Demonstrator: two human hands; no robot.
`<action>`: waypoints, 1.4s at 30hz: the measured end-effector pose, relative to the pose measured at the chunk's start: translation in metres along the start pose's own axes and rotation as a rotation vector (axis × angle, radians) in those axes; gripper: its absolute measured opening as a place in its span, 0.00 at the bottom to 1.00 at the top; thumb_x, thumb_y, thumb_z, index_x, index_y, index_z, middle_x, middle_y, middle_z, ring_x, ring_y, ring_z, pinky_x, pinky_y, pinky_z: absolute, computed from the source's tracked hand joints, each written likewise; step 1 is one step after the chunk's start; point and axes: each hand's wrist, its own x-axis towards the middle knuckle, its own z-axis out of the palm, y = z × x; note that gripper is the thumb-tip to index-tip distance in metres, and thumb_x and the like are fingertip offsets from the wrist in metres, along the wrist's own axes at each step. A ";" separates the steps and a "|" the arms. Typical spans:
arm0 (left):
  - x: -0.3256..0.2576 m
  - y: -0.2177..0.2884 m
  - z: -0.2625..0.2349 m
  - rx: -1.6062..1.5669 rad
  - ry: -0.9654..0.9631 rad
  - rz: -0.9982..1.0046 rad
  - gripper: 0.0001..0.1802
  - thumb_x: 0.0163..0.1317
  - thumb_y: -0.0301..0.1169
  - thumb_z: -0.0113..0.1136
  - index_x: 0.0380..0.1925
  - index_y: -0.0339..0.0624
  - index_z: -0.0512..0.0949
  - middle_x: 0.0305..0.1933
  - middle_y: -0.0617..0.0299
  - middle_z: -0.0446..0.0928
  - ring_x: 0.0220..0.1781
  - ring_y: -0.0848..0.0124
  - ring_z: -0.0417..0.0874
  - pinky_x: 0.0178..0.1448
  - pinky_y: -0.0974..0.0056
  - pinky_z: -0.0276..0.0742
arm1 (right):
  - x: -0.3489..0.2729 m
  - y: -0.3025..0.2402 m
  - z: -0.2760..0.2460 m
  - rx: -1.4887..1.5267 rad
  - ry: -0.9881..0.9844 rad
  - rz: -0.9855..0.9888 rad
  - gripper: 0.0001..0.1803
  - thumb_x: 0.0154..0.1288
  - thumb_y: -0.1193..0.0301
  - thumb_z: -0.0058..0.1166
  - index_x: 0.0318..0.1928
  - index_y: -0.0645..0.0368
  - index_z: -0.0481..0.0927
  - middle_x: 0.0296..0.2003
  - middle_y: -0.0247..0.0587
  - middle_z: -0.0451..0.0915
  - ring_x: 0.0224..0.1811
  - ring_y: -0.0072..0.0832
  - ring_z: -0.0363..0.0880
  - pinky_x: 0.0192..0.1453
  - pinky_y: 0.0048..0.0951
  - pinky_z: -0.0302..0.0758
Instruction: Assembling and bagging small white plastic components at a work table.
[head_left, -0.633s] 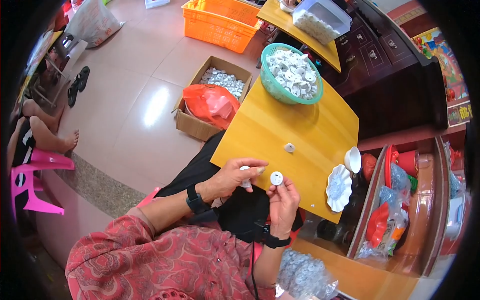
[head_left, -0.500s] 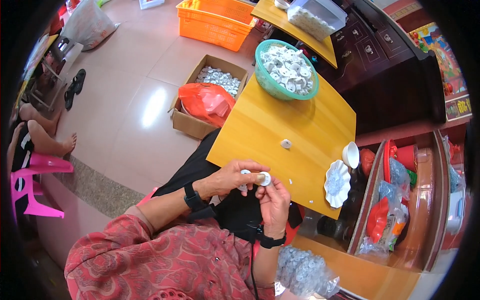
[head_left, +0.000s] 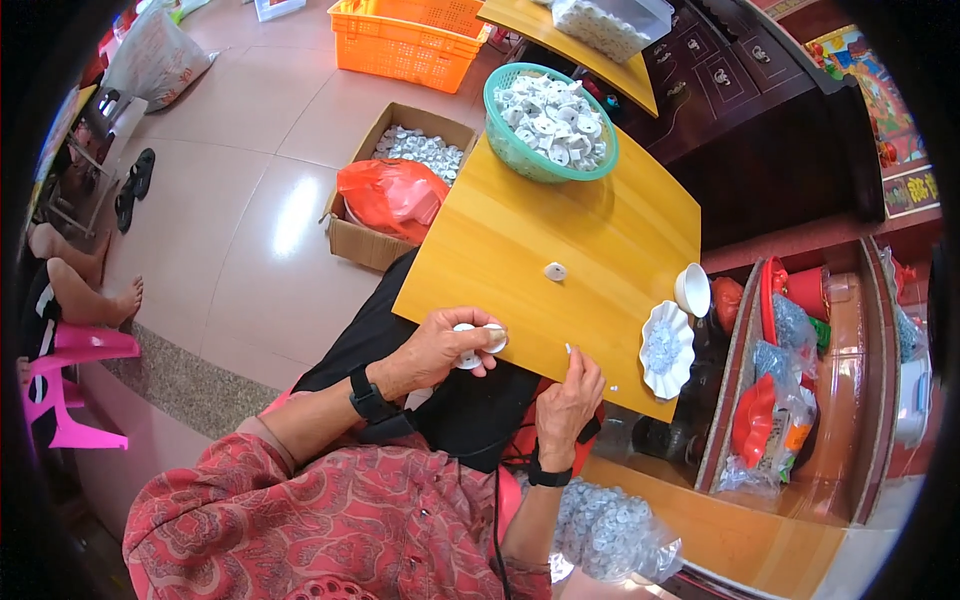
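Observation:
My left hand [head_left: 440, 350] is closed around a small round white plastic part [head_left: 478, 340] at the near edge of the yellow wooden table [head_left: 600, 230]. My right hand [head_left: 570, 400] hovers just to the right of it, pinching a tiny white piece [head_left: 568, 349] between its fingertips. The two hands are a short way apart. One loose white round part [head_left: 555, 271] lies on the table beyond them. A green basket [head_left: 520, 155] full of white parts stands at the table's far end.
A white scalloped dish [head_left: 667, 350] and a small white bowl [head_left: 692, 290] sit at the table's right edge. On the floor to the left are a cardboard box [head_left: 360, 240] with an orange bag [head_left: 392, 195], and an orange crate [head_left: 405, 45]. A clear bag of parts [head_left: 610, 530] lies by my right elbow. Another person's legs [head_left: 85, 290] show at far left.
My hands have come apart: the right hand has moved right and down, away from the white part, which stays in my left hand.

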 end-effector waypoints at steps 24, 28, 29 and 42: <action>-0.005 -0.003 0.002 -0.230 -0.144 -0.043 0.21 0.66 0.28 0.53 0.58 0.29 0.71 0.52 0.52 0.77 0.45 0.68 0.82 0.40 0.69 0.81 | -0.021 -0.004 -0.001 0.304 0.094 0.039 0.04 0.62 0.78 0.54 0.36 0.65 0.75 0.38 0.48 0.75 0.41 0.41 0.76 0.45 0.38 0.73; -0.005 -0.003 0.002 -0.265 -0.127 -0.086 0.23 0.64 0.28 0.60 0.58 0.32 0.72 0.50 0.53 0.78 0.44 0.69 0.82 0.39 0.68 0.81 | -0.013 -0.039 -0.018 0.681 -0.016 0.194 0.05 0.67 0.76 0.51 0.36 0.66 0.73 0.39 0.48 0.75 0.41 0.39 0.76 0.47 0.35 0.72; -0.005 -0.004 0.001 -0.282 -0.139 -0.087 0.23 0.63 0.29 0.61 0.58 0.33 0.73 0.49 0.54 0.78 0.43 0.69 0.81 0.39 0.68 0.81 | -0.011 -0.047 -0.021 0.683 -0.018 0.194 0.05 0.67 0.76 0.51 0.36 0.66 0.73 0.39 0.48 0.75 0.41 0.39 0.76 0.47 0.35 0.72; -0.006 -0.005 -0.002 -0.371 -0.199 -0.055 0.20 0.61 0.25 0.63 0.54 0.35 0.75 0.45 0.54 0.79 0.38 0.69 0.81 0.38 0.66 0.81 | 0.007 -0.088 -0.031 0.599 -0.015 -0.016 0.06 0.59 0.78 0.56 0.35 0.64 0.73 0.42 0.51 0.74 0.46 0.45 0.75 0.50 0.41 0.72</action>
